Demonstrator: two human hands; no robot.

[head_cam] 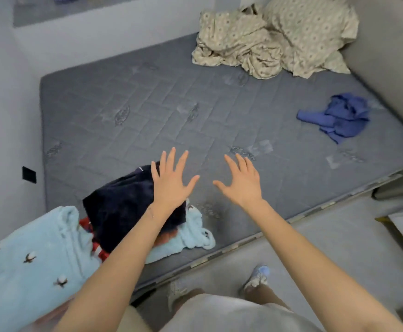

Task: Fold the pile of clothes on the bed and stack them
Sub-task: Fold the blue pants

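Shorts (231,312) and one shoe (258,276) sit at 6 o'clock, beside the bed (147,111). Both hands are held flat with fingers spread wide, holding nothing. Left hand (171,182) is over the far edge of the navy garment (121,204); contact cannot be told. Right hand (241,183) is over bare mattress. Pile at 7 o'clock: navy garment on top of a pale blue fleece (27,267), red striped cloth (98,250) between them. Blue garment (337,116), crumpled, at 3 o'clock. Beige bedding (274,37), bunched, at 1 o'clock.
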